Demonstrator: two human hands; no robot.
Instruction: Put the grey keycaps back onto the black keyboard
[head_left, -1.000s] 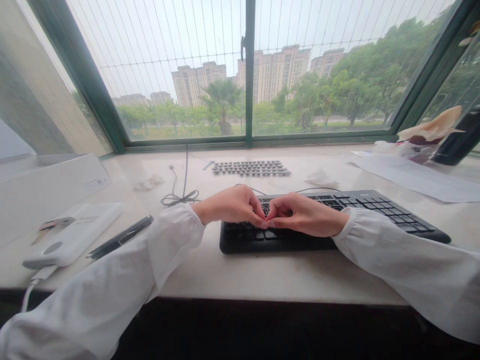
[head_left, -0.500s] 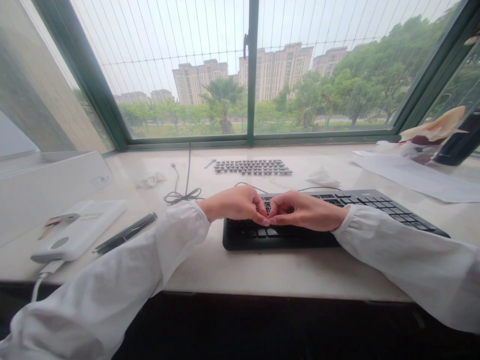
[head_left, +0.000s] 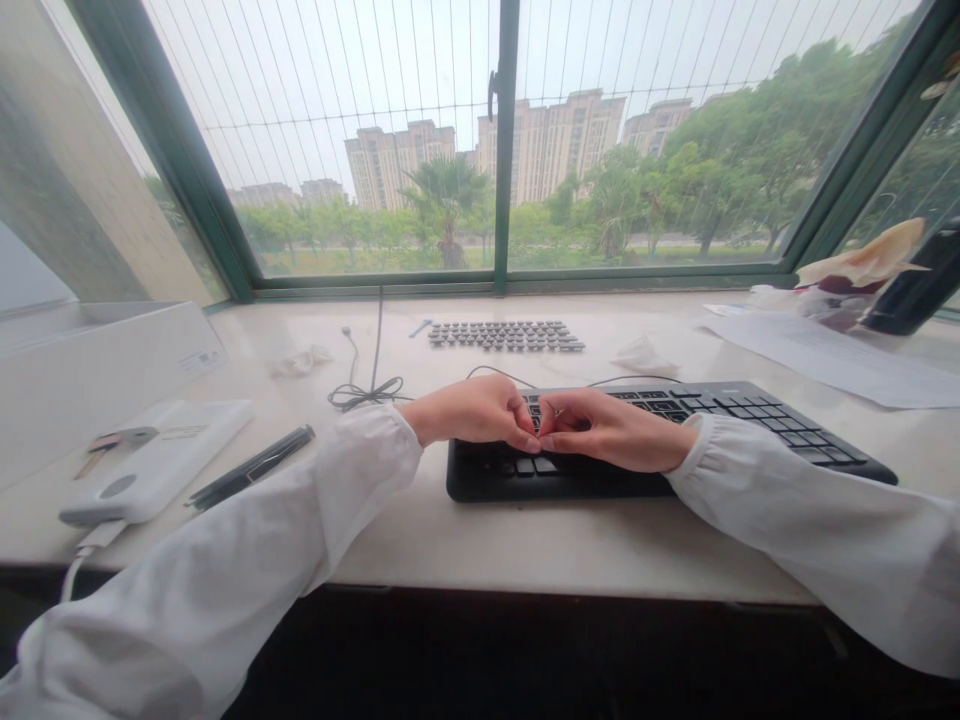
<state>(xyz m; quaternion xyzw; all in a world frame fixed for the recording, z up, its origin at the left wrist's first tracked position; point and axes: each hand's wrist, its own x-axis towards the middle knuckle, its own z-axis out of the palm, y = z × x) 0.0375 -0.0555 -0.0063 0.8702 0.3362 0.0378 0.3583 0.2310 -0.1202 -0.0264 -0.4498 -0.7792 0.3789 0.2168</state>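
My left hand [head_left: 487,411] and my right hand [head_left: 600,428] meet over the left part of a black keyboard [head_left: 562,487]. Both are closed in a pinch, thumb against index finger, and their fingertips touch. Whatever lies between the fingertips is too small or hidden to make out. Some key positions near the fingers look bare, while keys sit on the keyboard's right part. Behind the keyboard, loose keycaps [head_left: 506,336] are laid out in rows on the white sill. A small blue-grey tool [head_left: 421,327] lies at the left end of these rows.
Left on the sill [head_left: 450,560] are a coiled cable [head_left: 365,392], a black pen-like item [head_left: 251,467], a white power bank [head_left: 161,470] with keys [head_left: 112,442] on it, and a white box [head_left: 105,370]. Papers [head_left: 840,350] and a dark bottle [head_left: 915,280] stand right, before the window.
My right hand has dropped very slightly toward the keyboard. Both hands keep their pinch, and the objects around them stay where they were.
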